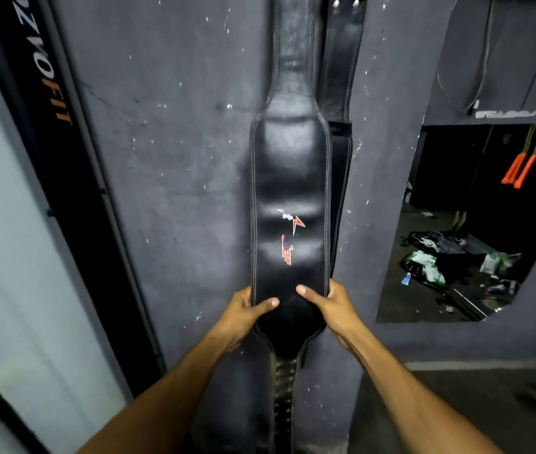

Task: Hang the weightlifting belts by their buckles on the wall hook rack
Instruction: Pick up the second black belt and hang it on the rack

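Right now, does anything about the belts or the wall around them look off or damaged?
The belts hang straight: the front belt, gripped by the left hand and right hand, overlaps the rear belt. The wall is chipped and speckled white. Litter lies scattered on the floor of the opening at right.

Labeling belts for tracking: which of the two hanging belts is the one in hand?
The front belt, with the red and white logo; left hand and right hand grip its lower edges. The plain belt hangs behind it, untouched.

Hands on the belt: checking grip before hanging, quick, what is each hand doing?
Left hand: grips the front belt at its left edge.
Right hand: grips its right edge.
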### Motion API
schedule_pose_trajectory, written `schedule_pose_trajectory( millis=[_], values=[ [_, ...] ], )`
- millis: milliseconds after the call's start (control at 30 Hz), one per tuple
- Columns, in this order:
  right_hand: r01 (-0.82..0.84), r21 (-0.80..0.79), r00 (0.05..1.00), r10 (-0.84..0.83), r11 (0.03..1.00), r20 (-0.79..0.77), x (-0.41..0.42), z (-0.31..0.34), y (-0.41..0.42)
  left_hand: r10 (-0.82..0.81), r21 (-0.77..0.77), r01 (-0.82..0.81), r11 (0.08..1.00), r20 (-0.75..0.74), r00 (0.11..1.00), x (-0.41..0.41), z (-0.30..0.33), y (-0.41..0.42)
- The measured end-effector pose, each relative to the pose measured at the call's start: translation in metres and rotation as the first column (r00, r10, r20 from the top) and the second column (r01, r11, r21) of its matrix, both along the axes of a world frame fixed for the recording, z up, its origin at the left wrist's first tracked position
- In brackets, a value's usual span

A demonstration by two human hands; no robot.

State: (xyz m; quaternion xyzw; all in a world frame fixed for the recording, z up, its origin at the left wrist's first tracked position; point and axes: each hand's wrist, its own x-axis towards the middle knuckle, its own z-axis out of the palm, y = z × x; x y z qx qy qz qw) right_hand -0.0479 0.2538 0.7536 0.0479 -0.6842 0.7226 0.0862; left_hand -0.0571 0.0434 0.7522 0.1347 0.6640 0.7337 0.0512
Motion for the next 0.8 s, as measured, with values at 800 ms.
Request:
schedule_pose_trajectory(
  millis=[800],
  values=[
    [-0.012,0.353,0.845,-0.179,0.936,0.504,0.099,-0.194,-0.027,0.267,-0.341,-0.118,0.933,0.434,0.86,0.11,-0.196,-0.032]
  ],
)
